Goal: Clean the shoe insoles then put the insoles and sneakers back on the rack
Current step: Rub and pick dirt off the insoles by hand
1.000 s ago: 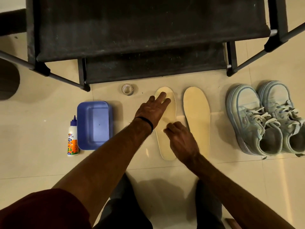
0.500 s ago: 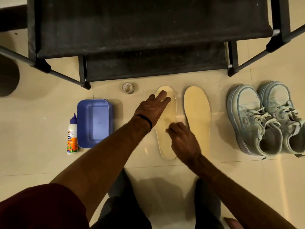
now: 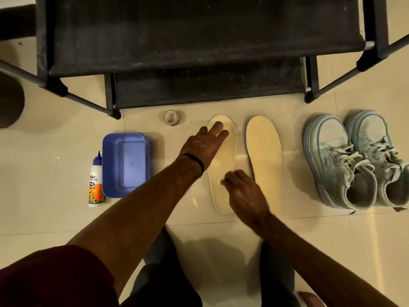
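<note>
- A rack (image 3: pixel 199 41) stands at the far side of the floor (image 3: pixel 55 218); everything else lies on the floor in front of it.
- Nearest the rack, a tape roll (image 3: pixel 171 117).
- In a row from left to right — a bottle (image 3: pixel 96 182), a tub (image 3: pixel 125 165) just beside it, the left insole (image 3: pixel 223 169), the right insole (image 3: pixel 264 158), then two sneakers (image 3: pixel 354 160) side by side.
- The left hand (image 3: pixel 204 144) rests on the far end of the left insole.
- The right hand (image 3: pixel 243 191) is over its near half — contact cannot be told.
</note>
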